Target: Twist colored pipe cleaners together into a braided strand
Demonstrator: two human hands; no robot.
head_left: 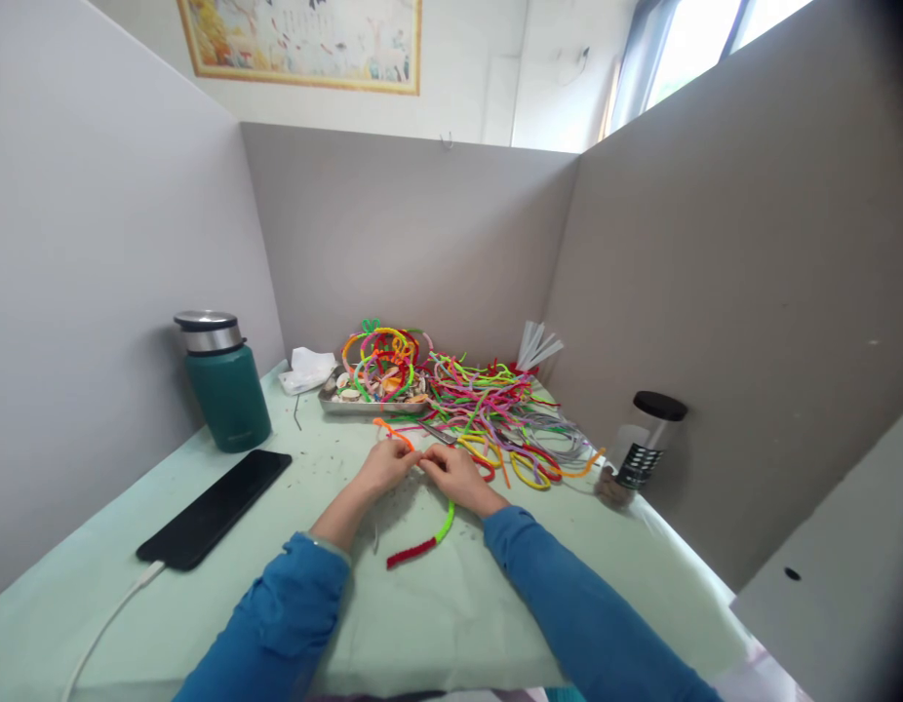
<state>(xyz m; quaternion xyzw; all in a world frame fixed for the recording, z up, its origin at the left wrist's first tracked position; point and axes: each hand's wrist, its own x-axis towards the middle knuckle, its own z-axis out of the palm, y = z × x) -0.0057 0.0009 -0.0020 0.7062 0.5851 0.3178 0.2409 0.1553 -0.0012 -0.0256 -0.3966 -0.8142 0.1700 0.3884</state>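
My left hand (385, 466) and my right hand (455, 474) meet fingertip to fingertip over the middle of the table. The left fingers pinch an orange pipe cleaner (395, 435), whose free end points up and left. My right fingers are closed at the same spot; what they pinch is too small to make out. Below the right hand hangs a green and dark red pipe cleaner (424, 550), its upper end hidden by the hand. Scissors (438, 433) lie just beyond the fingertips. Behind them is a large heap of coloured pipe cleaners (488, 395).
A metal tray (371, 409) holds shells and bent pipe cleaner shapes. Tissues (309, 370), a green bottle (228, 390) and a black phone (215, 507) with a white cable stand or lie left. A black-lidded jar (640, 456) is right. Grey partitions (414, 224) enclose the table.
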